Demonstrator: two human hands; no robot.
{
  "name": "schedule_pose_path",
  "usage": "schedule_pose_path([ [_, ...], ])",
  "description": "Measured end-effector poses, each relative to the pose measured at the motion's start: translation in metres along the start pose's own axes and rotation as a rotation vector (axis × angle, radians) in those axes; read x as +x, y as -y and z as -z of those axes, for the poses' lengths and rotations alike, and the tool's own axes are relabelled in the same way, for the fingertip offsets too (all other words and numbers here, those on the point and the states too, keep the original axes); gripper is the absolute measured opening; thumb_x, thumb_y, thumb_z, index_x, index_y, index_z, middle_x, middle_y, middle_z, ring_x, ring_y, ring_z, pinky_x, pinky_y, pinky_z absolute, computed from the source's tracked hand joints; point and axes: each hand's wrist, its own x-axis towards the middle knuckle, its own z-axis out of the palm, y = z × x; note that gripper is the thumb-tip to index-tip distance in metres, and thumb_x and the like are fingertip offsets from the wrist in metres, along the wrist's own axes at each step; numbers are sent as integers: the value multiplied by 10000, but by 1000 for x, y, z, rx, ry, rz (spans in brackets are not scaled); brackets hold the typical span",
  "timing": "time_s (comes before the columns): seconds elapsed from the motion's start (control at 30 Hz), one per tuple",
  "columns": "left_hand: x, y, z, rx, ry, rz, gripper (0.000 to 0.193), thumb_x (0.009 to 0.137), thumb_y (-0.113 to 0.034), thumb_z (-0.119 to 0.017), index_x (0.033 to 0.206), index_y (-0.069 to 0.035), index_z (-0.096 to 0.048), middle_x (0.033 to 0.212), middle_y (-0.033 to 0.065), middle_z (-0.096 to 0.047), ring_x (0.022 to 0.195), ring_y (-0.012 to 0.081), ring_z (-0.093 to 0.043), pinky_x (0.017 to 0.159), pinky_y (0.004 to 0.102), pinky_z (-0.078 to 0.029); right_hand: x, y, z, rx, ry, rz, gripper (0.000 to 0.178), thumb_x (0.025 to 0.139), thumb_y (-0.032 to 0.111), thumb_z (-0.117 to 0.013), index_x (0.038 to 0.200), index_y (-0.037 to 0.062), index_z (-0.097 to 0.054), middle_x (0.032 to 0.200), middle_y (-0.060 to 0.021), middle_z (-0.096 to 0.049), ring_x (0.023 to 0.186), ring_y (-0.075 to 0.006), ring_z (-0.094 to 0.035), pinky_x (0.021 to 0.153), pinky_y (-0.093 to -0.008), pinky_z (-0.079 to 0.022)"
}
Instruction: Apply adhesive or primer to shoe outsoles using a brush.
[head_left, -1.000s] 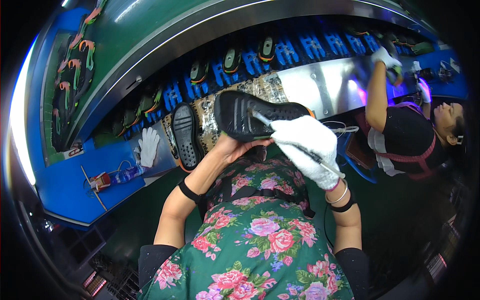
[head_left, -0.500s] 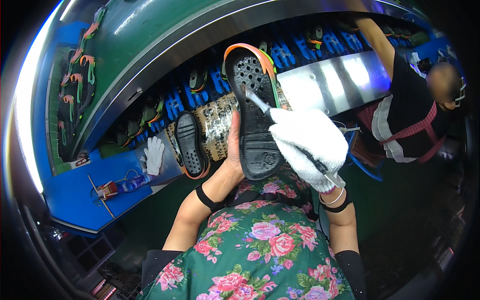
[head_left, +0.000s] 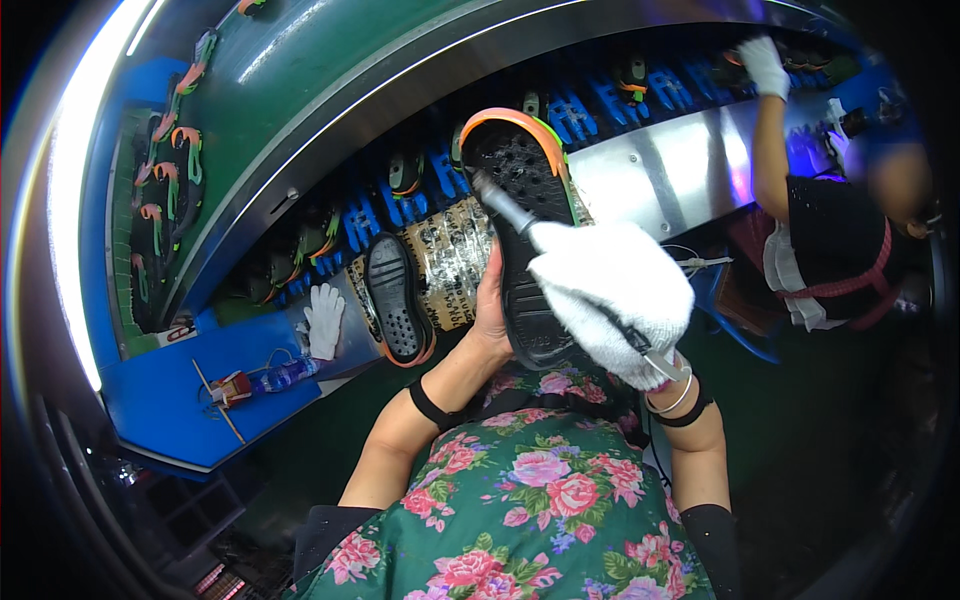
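A black shoe sole (head_left: 522, 285) with an orange and green rim is held up in front of me, its hollow, perforated inner side facing me. Around its left edge my bare left hand (head_left: 488, 318) is closed, most of its fingers hidden behind. My right hand (head_left: 615, 295), in a white knitted glove, grips a brush (head_left: 508, 208) with a metal ferrule. Its blurred bristles meet the sole's left inner edge near the wide end. A second black sole (head_left: 396, 290) with an orange-edged lower end lies to the left.
Taped cardboard (head_left: 445, 250) lies behind the soles, before a row of blue racks (head_left: 570, 118) holding shoe parts. At left, a blue table (head_left: 160, 400) carries a white glove (head_left: 324, 320) and a plastic bottle (head_left: 285, 375). A co-worker (head_left: 820, 240) reaches toward the racks at right.
The brush has shifted from the perforated middle to the sole's left inner edge. In the picture, the sole sits slightly lower and further right. The co-worker's gloved hand has come into view.
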Motion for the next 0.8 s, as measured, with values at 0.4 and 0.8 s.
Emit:
schedule_pose_path([
  [0.4, 14, -8, -17, 191, -30, -97, 918, 981, -753, -381, 1586, -64, -323, 1535, 176, -477, 1347, 371, -543, 1114, 545, -471, -10, 1, -9, -38, -68, -22, 323, 796, 9, -777, 1112, 76, -783, 1144, -133, -764, 1000, -282, -739, 856, -377, -576],
  [0.8, 30, -16, -24, 121, 143, -106, 1019, 911, -828, -410, 1554, -40, -349, 1500, 229, -490, 1285, 464, -570, 1046, 617, -511, -17, 7, -15, -51, 9, 0, 321, 782, 0, -795, 1093, 84, -789, 1118, -135, -767, 978, -296, -740, 874, -375, -574],
])
